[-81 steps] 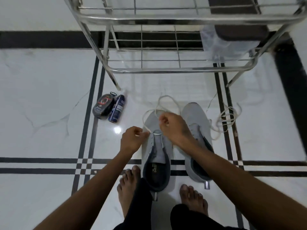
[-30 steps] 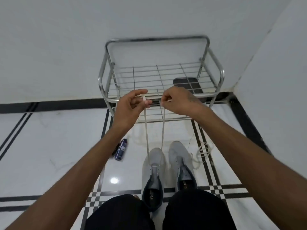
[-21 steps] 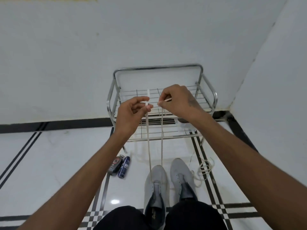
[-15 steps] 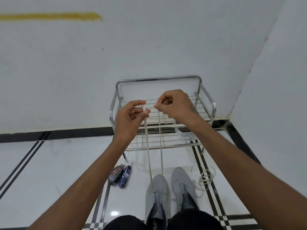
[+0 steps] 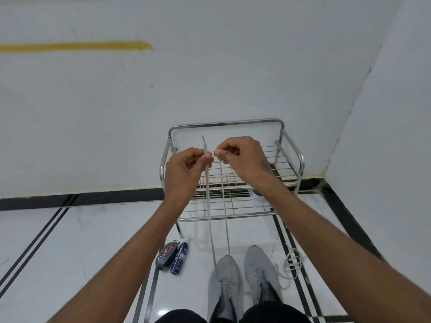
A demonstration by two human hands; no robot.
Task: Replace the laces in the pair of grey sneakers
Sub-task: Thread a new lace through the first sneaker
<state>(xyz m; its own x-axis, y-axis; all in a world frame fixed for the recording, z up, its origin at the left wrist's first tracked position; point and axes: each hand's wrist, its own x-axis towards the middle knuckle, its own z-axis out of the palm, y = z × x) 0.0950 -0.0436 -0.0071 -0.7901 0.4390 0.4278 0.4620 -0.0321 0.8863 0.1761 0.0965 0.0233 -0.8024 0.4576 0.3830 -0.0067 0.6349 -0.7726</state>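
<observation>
Two grey sneakers stand side by side on the white floor, the left sneaker point(image 5: 224, 279) and the right sneaker point(image 5: 260, 271). A pale lace point(image 5: 211, 229) runs up taut in two strands from the left sneaker's lowest eyelets. My left hand point(image 5: 185, 170) pinches one strand near its tip, which sticks up above my fingers. My right hand point(image 5: 241, 157) pinches the other strand's end. Both hands are raised close together in front of the rack. A second loose lace point(image 5: 291, 264) lies coiled on the floor right of the sneakers.
A chrome wire shoe rack point(image 5: 231, 173) stands against the wall behind my hands. A shoe polish sponge point(image 5: 166, 255) and a small blue bottle point(image 5: 179, 257) lie left of the sneakers. Walls close in behind and on the right. My knees fill the bottom edge.
My hands went from the left sneaker's toe upward, pulling both lace ends taut. In the last half second they drew closer together, and the left strand's tip now stands above my fingers.
</observation>
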